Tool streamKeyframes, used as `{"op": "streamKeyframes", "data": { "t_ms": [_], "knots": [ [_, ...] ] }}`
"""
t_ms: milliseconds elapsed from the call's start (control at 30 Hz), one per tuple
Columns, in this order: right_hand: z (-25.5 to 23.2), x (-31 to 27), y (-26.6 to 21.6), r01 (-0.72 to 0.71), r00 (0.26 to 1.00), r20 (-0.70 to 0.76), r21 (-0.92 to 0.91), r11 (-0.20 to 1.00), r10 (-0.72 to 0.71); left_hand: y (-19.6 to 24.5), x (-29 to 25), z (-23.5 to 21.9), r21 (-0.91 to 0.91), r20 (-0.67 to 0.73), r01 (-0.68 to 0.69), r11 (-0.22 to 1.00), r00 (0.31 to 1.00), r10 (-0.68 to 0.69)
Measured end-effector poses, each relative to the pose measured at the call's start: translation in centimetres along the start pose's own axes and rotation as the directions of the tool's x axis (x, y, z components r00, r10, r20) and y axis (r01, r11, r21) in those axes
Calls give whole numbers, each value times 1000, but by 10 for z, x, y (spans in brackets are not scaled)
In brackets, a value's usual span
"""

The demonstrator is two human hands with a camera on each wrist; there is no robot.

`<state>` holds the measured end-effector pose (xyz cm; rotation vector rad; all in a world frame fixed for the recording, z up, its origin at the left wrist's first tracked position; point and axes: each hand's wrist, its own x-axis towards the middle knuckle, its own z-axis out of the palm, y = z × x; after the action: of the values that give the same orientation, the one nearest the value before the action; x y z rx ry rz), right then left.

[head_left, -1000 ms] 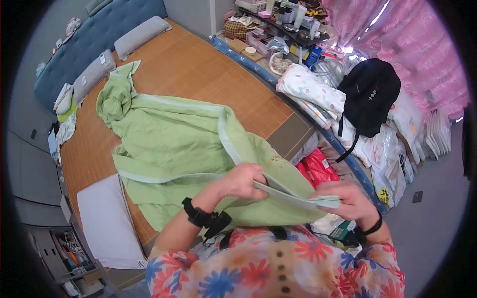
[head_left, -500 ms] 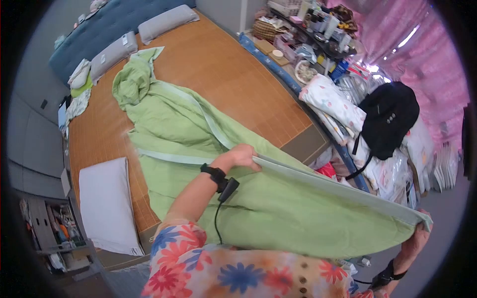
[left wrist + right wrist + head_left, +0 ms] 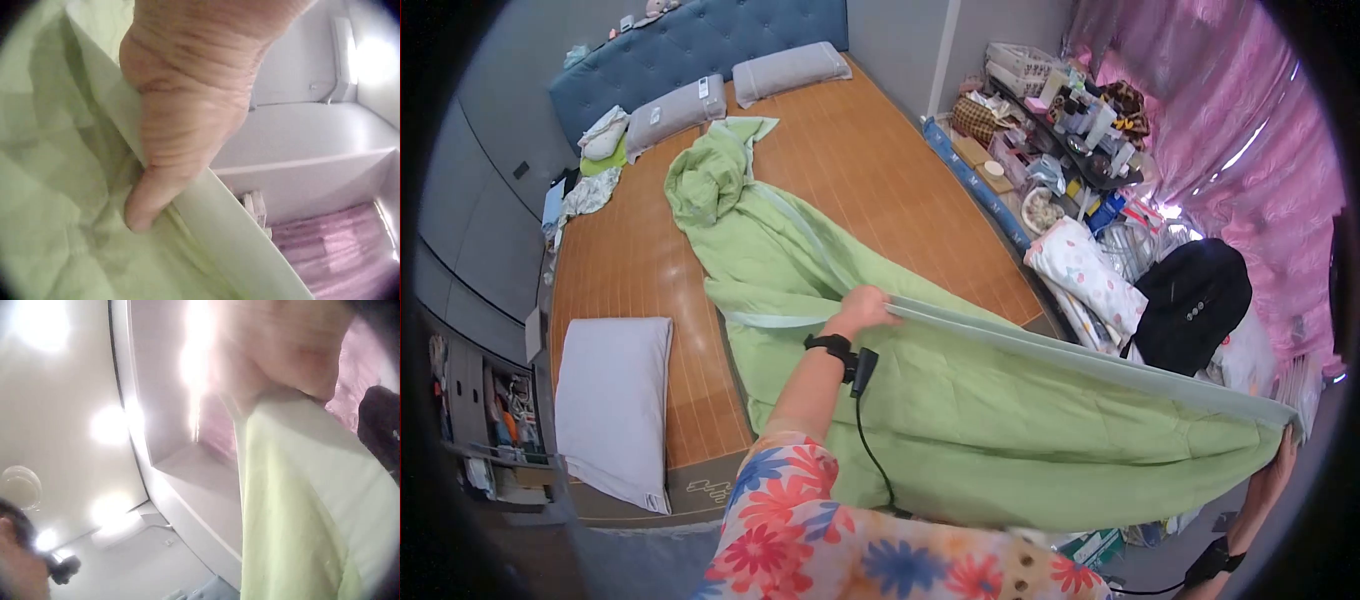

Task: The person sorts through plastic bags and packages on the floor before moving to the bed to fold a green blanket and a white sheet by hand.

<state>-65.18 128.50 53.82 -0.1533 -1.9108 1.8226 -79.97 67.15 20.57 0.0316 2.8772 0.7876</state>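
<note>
A light green quilt [image 3: 920, 400] with a pale border lies partly bunched on the bamboo mat of the bed [image 3: 850, 170]. My left hand [image 3: 862, 305] pinches its pale edge [image 3: 212, 219] above the bed's foot, thumb on top. Far to the lower right, my right hand [image 3: 1280, 455] grips the quilt's corner [image 3: 294, 487]. The edge is stretched taut between both hands and the cloth hangs below it. The quilt's far end [image 3: 710, 180] stays heaped near the pillows.
A white pillow [image 3: 615, 400] lies at the bed's left foot, two grey pillows [image 3: 730, 90] by the blue headboard. Right of the bed stand a cluttered shelf [image 3: 1060, 110], folded bedding [image 3: 1090, 285], a black bag [image 3: 1195, 300] and pink curtains [image 3: 1250, 150].
My hands have moved far apart, from close together at my chest to arms spread. The quilt's edge has been pulled out straight and lifted between them.
</note>
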Motion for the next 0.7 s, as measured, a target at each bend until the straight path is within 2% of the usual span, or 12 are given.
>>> {"op": "streamKeyframes", "data": {
  "t_ms": [167, 200, 233, 267, 300, 333, 367, 400, 467, 600, 667, 700],
  "knots": [
    [-28, 59, 22, -59, 997, 43, 19, 998, 58, -43, -40, -90, -113, -152, 188, 976, 967, -204],
    [-29, 74, 31, -77, 997, -13, 36, 996, 78, -52, -49, -117, -109, -285, 184, 977, 936, -208],
    [-30, 94, 39, -75, 997, -5, 57, 996, 75, -51, -63, -155, 32, -543, 123, 992, 836, -86],
    [-27, 115, 43, -24, 999, 28, 90, 996, 22, -23, -96, -216, -173, -583, 136, 975, 784, -213],
    [-16, 129, 41, 27, 998, 60, 121, 992, -35, 3, -131, -263, -219, -705, 85, 972, 675, -218],
    [-3, 143, 32, 36, 997, 64, 152, 988, -46, 14, -164, -308, -383, -714, -25, 923, 642, -279],
    [12, 154, 23, 44, 996, 67, 185, 982, -57, 32, -204, -344, -190, -839, -222, 956, 542, -40],
    [13, 178, 22, 45, 995, 80, 201, 979, -62, 74, -247, -361, -240, -853, -341, 909, 521, -30],
    [0, 251, 31, 4, 972, 231, 176, 984, -46, 119, -305, -361, -189, -828, -375, 907, 558, 58],
    [4, 345, 53, 1, 980, 196, 118, 993, -24, 107, -333, -256, -304, -446, -137, 943, 895, -14],
    [18, 357, 62, 157, 954, 209, 264, 952, -216, 101, -341, -190, -686, -370, -193, 702, 923, -107],
    [42, 338, 53, 276, 875, 346, 221, 935, -340, 111, -349, -176, -785, -309, -128, 607, 929, -203]
  ]
}}
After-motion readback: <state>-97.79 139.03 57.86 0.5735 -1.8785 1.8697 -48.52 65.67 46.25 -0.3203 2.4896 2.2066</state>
